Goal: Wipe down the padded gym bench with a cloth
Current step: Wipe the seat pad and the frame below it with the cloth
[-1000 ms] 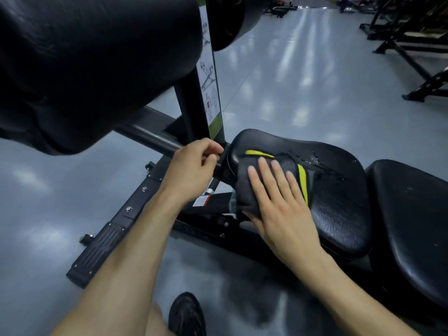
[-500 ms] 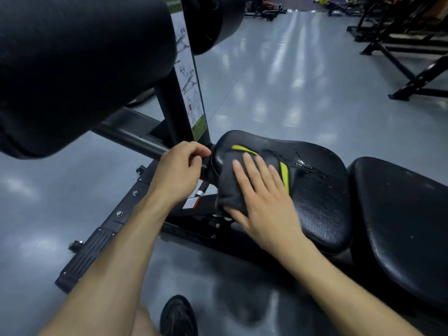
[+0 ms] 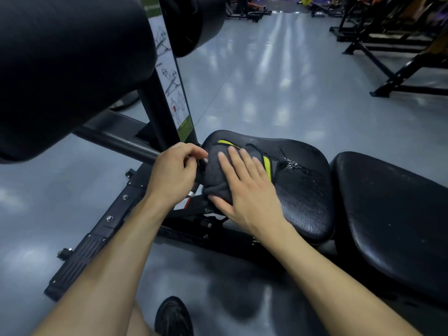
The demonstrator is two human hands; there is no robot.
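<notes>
A dark grey cloth with a yellow-green stripe lies over the near left end of the bench's black seat pad. My right hand presses flat on the cloth with straight fingers. My left hand has its fingers curled at the cloth's left edge, beside the frame bar, pinching the cloth there. Wet streaks shine on the seat pad to the right of the cloth. The longer back pad adjoins the seat on the right.
A large black roller pad hangs overhead at the upper left. An upright post with an exercise chart rises behind my left hand. The bench's floor rail runs toward me. My shoe is below. Other gym frames stand far right.
My right hand has slid the cloth a little toward the seat's left end. The left hand stays at the cloth's edge. The view has shifted slightly.
</notes>
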